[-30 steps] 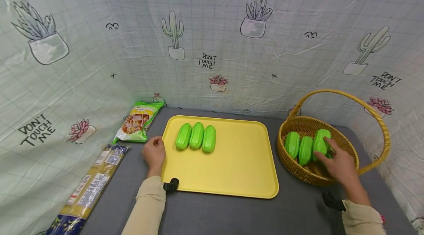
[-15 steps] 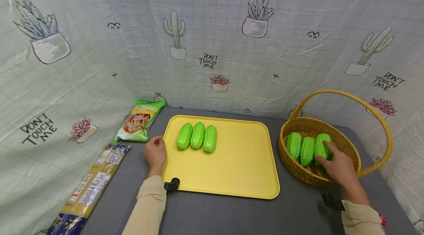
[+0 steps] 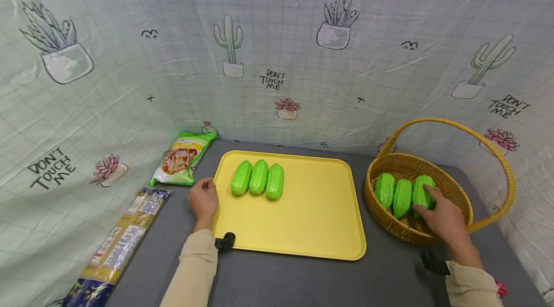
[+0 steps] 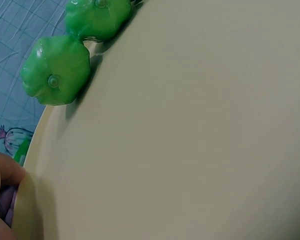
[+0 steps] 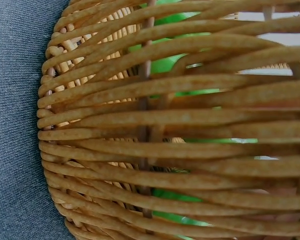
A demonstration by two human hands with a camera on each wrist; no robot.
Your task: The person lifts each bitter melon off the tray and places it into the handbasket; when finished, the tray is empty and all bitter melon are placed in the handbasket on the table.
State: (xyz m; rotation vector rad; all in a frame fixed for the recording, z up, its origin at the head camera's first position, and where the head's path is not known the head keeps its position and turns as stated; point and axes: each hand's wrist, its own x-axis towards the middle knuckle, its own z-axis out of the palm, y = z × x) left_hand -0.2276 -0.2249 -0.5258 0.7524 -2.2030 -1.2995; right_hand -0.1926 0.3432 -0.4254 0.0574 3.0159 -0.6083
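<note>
In the head view, three glossy green cucumber-shaped vegetables lie side by side on the left part of a yellow tray. My left hand is at the tray's left rim; in the left wrist view its fingers pinch that rim. Three more such vegetables stand in a row in a wicker basket on the right. My right hand reaches inside and grips the rightmost vegetable between thumb and fingers. Basket wall fills most of the right wrist view and hides that grip.
A green snack bag lies beyond the left hand. Left of that hand, a long pack of noodles stretches along the grey table. The basket's tall handle arches behind and right of my right hand. A printed curtain encloses the back.
The vegetable in my right hand has come down within the basket and now sits level beside the other two. My left hand keeps its place at the tray. The head view shifted slightly.
</note>
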